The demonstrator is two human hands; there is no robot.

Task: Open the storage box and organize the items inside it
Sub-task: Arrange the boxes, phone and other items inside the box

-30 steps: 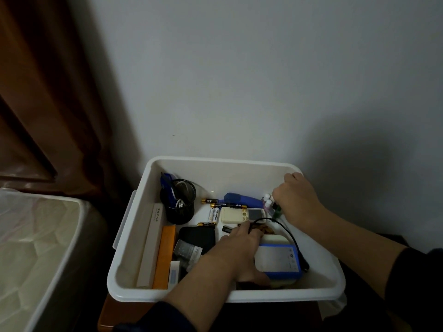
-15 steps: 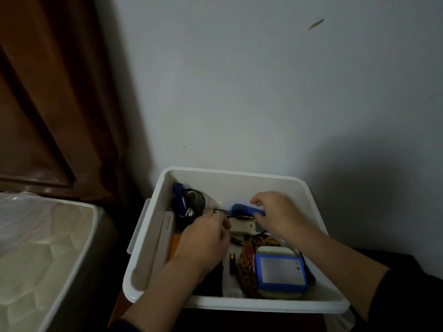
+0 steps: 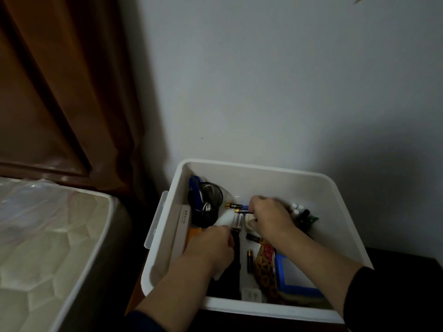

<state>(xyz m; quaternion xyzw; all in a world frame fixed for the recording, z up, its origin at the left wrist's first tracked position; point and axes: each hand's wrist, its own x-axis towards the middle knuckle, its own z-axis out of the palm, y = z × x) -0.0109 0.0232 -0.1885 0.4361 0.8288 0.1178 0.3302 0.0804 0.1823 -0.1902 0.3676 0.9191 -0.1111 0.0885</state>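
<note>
A: Two hands are down inside the white storage box [image 3: 254, 168], which sits open against the wall, no lid in sight.

B: What are they on?

A: The right hand [image 3: 269, 218] is curled over a small cream gadget [image 3: 248, 225] mid-box, fingers bent around it, though motion blur hides the exact grip. The left hand [image 3: 211, 246] has its fingers folded under near a flat black item [image 3: 236, 259]; I cannot tell whether it is holding anything.

B: Why there?

A: Loose batteries [image 3: 236, 207] lie scattered right between the two hands, some by the back, one black one [image 3: 249, 261] nearer the front. My guess is the hands are gathering that clutter into one place.

B: And the rest?

A: A black mesh cup [image 3: 206, 207] stands upright in the back left corner with a blue thing in it, probably as a holder for long items. A pale long box [image 3: 183, 226] and an orange one [image 3: 194, 232] lie along the left wall, edge to edge, which saves floor space. A blue-framed device [image 3: 293, 271] sits front right beside a patterned pouch [image 3: 263, 264]. Small white-capped bottles [image 3: 297, 208] cluster near the right wall.

B: How far along?

A: Opening looks done; sorting seems midway.
</note>
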